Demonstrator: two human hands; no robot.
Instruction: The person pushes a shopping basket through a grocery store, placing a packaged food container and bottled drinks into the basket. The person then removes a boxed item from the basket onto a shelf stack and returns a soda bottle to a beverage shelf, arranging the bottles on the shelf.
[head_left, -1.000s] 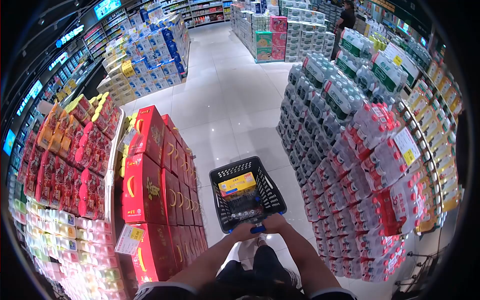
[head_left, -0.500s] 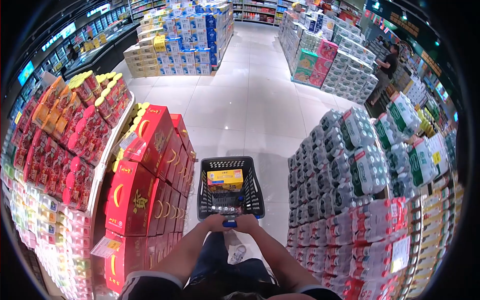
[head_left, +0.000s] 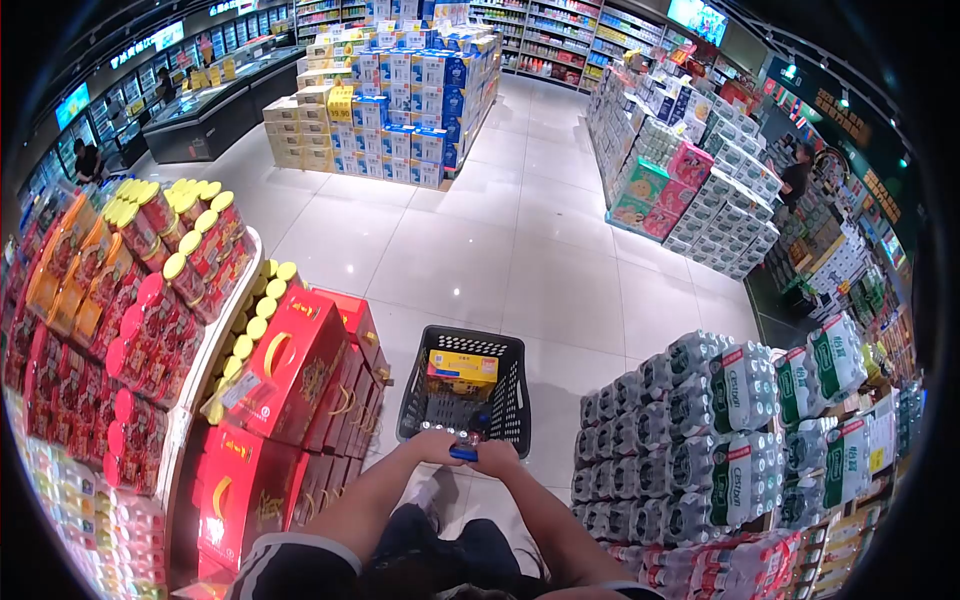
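Note:
Both hands are closed around the handle (head_left: 463, 453) of a black plastic shopping cart basket (head_left: 517, 400), with a blue part showing between them. My left hand (head_left: 436, 446) grips its left side, and my right hand (head_left: 496, 457) its right side. Inside the basket lies a yellow box (head_left: 463, 368) toward the far end. Nearer the handle, a clear-wrapped pack of what look like bottles (head_left: 450, 412) is partly hidden by my hands. The basket's lower parts and wheels are out of sight.
Red gift boxes (head_left: 290, 360) and red jars with yellow lids (head_left: 215, 235) line the left side. Bottled water packs (head_left: 690, 420) are stacked close on the right. Ahead stand blue-and-white cartons (head_left: 400, 110) and more stacked cases (head_left: 690, 190). A person (head_left: 797, 175) stands at far right.
The cart and I have moved forward along the aisle, so the side stacks slide back and the displays ahead come nearer. Both hands keep their hold on the handle.

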